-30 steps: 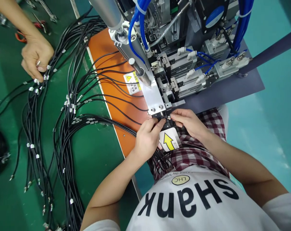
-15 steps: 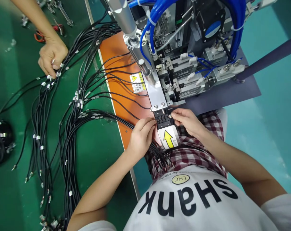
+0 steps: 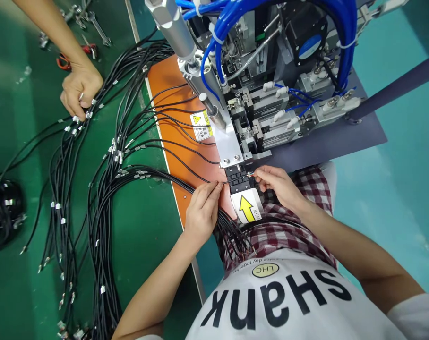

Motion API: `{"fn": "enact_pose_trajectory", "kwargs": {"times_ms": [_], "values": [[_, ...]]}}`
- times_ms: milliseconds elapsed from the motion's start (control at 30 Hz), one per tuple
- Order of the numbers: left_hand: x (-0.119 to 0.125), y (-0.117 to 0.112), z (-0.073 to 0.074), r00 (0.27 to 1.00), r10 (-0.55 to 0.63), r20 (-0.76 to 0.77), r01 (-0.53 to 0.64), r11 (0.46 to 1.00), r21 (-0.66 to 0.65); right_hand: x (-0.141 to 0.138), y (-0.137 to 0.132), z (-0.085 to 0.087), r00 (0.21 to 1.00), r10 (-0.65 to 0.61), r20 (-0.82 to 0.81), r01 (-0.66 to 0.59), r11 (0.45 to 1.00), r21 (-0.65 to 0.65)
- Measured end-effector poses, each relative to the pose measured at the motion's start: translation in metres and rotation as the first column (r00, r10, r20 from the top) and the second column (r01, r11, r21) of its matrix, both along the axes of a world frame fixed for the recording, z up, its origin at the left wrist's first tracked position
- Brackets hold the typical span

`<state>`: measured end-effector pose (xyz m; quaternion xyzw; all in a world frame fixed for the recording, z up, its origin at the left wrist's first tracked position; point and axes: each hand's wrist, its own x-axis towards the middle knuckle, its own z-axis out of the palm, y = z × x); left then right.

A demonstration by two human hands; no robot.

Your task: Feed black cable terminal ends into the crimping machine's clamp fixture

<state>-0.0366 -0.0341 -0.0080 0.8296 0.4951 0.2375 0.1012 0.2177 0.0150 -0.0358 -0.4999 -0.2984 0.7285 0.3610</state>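
A thin black cable (image 3: 233, 180) lies across the slotted black fixture block (image 3: 240, 187) at the front end of the machine. On the block's left side, my left hand (image 3: 202, 210) pinches this cable between thumb and fingertips. My right hand (image 3: 278, 188) is closed on the cable's end at the block's right edge, where a small bright tip shows. Just below the block sits a white cover (image 3: 254, 208) with a yellow arrow. A bundle of black cables (image 3: 232, 230) hangs over my lap, below my left hand.
The machine's metal cylinder (image 3: 175, 33) and blue air tubes (image 3: 345, 42) rise above the block. More cables (image 3: 101, 226) with white tags spread over the green table (image 3: 143, 250). Another person's hand (image 3: 80, 89) holds cables at upper left, near wrenches (image 3: 99, 29) and red-handled pliers (image 3: 63, 61).
My left hand has shifted slightly left, away from the block, and more of the cable now shows across it. My right hand stays at the block's right edge. The view has shifted slightly.
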Motion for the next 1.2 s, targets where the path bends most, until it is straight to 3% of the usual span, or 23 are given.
{"fn": "enact_pose_trajectory", "kwargs": {"times_ms": [200,333,633,767,900,1033,1100,1200], "values": [[-0.001,0.000,-0.002,1.000,0.014,-0.004,-0.014,1.000,-0.002,-0.002,0.007,0.002,0.997,0.070,-0.018,-0.069,0.995,0.073],[-0.001,0.002,-0.002,1.000,0.010,-0.001,-0.010,1.000,0.007,0.002,0.011,-0.003,0.988,0.097,-0.120,-0.104,0.993,-0.054],[0.000,0.000,0.001,1.000,0.020,-0.011,-0.020,1.000,0.003,0.020,-0.014,-0.025,0.982,-0.152,-0.116,0.122,0.965,-0.234],[0.004,0.010,0.007,0.999,0.019,-0.030,-0.021,0.999,-0.047,0.025,-0.023,-0.029,0.982,-0.175,-0.076,0.151,0.957,-0.249],[0.008,0.030,0.020,0.998,0.043,-0.051,-0.047,0.996,-0.075,0.029,-0.026,-0.022,0.983,-0.175,-0.063,0.157,0.962,-0.222],[-0.021,0.051,0.041,0.995,0.074,-0.063,-0.080,0.992,-0.092,0.038,-0.031,-0.013,0.980,-0.192,-0.053,0.181,0.970,-0.160],[-0.045,0.067,0.049,0.981,0.059,-0.184,-0.072,0.995,-0.069,0.044,-0.035,-0.012,0.978,-0.206,-0.030,0.199,0.967,-0.158],[-0.075,0.097,0.051,0.920,-0.059,-0.388,0.036,0.997,-0.067,0.049,-0.038,-0.013,0.975,-0.224,-0.009,0.218,0.959,-0.183]]}}
